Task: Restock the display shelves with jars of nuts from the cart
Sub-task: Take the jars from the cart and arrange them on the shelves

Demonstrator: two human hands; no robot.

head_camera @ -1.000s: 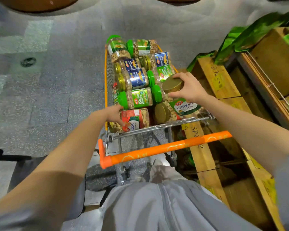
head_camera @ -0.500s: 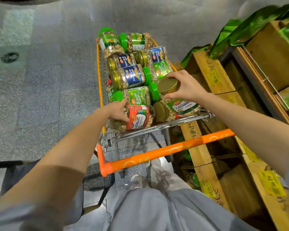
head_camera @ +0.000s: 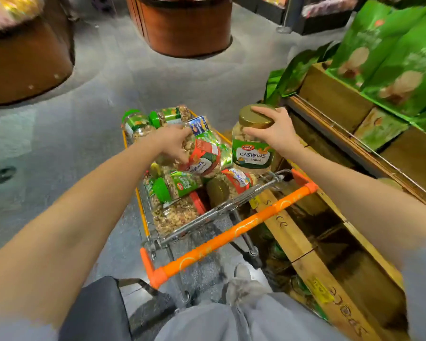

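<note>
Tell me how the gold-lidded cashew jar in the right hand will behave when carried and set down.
Probably rigid: the cashew jar shows no dent where the right hand grips it around the gold lid. Likely fairly heavy, since it looks packed with nuts. Upright it should stand steadily; laid sideways, like the green-lidded jar in the cart, it may roll.

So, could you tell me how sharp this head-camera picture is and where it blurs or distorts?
Head view: sharpest at the centre, where the label of the salted cashews jar reads clearly under the right hand; the red-labelled cashew jar in the left hand is slightly smeared; the green bags and barrel displays are motion-blurred; wide-angle distortion stretches both forearms.
</note>
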